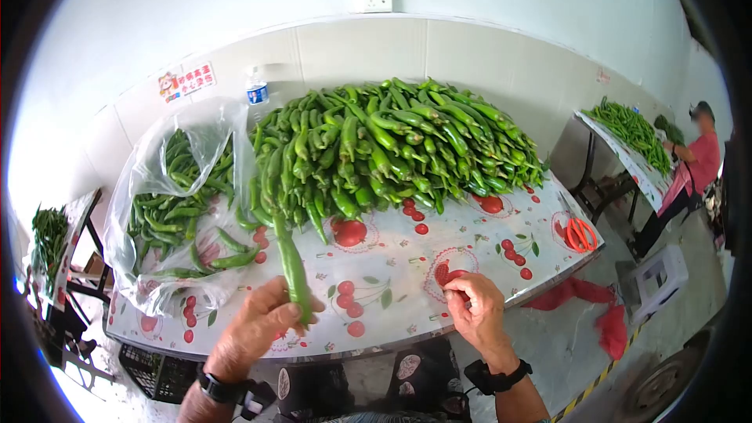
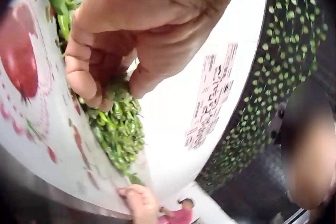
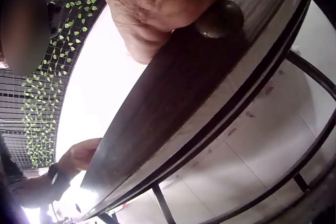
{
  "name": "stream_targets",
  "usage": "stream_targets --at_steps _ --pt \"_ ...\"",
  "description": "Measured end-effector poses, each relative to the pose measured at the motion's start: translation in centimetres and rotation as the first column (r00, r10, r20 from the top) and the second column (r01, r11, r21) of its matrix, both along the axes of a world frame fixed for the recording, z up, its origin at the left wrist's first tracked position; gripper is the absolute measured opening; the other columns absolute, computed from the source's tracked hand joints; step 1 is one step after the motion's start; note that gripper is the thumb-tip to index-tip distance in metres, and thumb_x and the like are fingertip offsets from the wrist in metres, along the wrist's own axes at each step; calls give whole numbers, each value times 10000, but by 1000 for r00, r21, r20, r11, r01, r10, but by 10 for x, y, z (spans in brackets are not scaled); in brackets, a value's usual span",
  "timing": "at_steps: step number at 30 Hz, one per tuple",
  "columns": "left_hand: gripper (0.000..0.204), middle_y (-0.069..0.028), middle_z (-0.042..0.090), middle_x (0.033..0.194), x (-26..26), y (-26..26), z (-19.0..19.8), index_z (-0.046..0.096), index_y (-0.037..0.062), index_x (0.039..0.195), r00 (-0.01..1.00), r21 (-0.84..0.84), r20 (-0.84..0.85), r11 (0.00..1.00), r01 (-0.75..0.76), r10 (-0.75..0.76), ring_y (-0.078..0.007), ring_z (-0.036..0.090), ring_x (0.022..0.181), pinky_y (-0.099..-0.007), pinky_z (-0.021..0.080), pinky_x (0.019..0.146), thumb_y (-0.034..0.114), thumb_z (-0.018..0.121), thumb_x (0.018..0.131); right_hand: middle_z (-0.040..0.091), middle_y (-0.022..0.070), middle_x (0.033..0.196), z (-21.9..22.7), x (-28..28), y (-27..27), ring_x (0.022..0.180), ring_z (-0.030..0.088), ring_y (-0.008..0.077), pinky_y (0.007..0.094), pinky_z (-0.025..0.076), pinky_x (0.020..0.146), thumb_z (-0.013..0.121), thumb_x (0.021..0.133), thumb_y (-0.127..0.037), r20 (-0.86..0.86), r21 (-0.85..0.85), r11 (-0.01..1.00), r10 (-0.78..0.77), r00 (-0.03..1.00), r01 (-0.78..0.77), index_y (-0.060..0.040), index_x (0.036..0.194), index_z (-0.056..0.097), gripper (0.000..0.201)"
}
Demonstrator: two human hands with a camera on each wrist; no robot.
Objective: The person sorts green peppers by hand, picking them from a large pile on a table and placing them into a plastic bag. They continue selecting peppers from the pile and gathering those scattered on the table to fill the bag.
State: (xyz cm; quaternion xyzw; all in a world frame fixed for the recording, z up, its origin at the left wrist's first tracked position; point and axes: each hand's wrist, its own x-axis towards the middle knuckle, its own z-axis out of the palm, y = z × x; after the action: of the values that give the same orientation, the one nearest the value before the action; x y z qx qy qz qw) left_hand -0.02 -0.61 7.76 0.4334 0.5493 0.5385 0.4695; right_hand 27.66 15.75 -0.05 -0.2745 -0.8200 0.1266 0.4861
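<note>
1) Left hand [image 1: 262,315]: grasps one long green pepper [image 1: 293,266], thumb across its lower part; the pepper is above the front half of the covered table [image 1: 407,262]
2) Right hand [image 1: 479,312]: fingers curved, above the table near its front edge; whether it holds anything cannot be told
3) Pile of peppers [image 1: 392,141]: at the rear of the table
4) Clear plastic bag [image 1: 117,215]: left of the pile, peppers inside
5) Red scissors [image 1: 580,235]: near the table's right end
</note>
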Motion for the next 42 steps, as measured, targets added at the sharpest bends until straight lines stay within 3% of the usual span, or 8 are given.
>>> stream_targets --at_steps 6,11,17,27,32,33,37,42 --pt "455 -74 626 937 32 1 -28 543 -9 1192 959 102 283 995 -4 -25 -155 596 787 -272 467 654 307 660 885 656 117 917 4 4 -5 820 632 305 371 493 717 672 762 -31 4 -181 982 62 998 -60 -56 961 628 206" --pt "528 -103 623 1091 44 10 -52 459 13 1347 854 111 519 993 -26 -36 -193 611 890 -296 474 692 273 627 920 644 142 1012 55 -21 -56 872 638 302 355 512 767 723 788 -167 53 -397 820 469 882 -413 -80 1266 496 537" --pt "358 -85 640 1038 56 17 -51 555 24 1165 745 213 647 977 29 -163 -183 618 916 -318 506 715 247 654 902 582 102 720 64 -57 -62 630 577 296 399 454 559 722 784 -138 124 -47 912 410 904 -408 -77 1241 518 504" --pt "332 -82 656 948 49 20 -49 607 34 1105 799 267 583 964 -13 -151 -193 628 828 -302 500 670 288 651 896 664 127 861 90 -75 -60 719 663 275 339 545 628 713 727 -7 159 138 918 351 923 -372 -32 1097 614 384" --pt "227 -63 655 898 37 0 -43 610 13 1040 998 301 41 952 -59 49 -148 605 771 -298 500 694 192 633 901 652 145 829 110 -54 -17 637 633 233 340 507 569 621 828 -43 -47 187 975 130 990 -119 -11 1129 596 304" --pt "183 -56 659 880 28 -7 -48 610 11 1032 986 315 -111 946 -81 121 -133 600 741 -301 504 690 136 624 899 666 160 871 120 -50 8 660 643 227 332 515 587 607 843 -49 -100 405 914 23 995 20 5 1134 594 296" --pt "212 -83 644 793 7 -20 -61 628 62 926 609 453 -621 860 -234 494 -249 602 683 -346 489 627 -4 659 727 665 196 965 145 -28 77 822 656 284 379 515 727 594 879 -113 -145 205 928 -287 947 312 -23 1186 600 319" --pt "204 -84 626 765 9 -19 -60 630 73 905 584 430 -671 882 -195 456 -285 589 700 -382 468 665 18 670 713 662 196 940 142 -33 166 870 631 350 433 488 789 619 872 -173 -98 285 803 -519 849 523 -71 1178 614 323"
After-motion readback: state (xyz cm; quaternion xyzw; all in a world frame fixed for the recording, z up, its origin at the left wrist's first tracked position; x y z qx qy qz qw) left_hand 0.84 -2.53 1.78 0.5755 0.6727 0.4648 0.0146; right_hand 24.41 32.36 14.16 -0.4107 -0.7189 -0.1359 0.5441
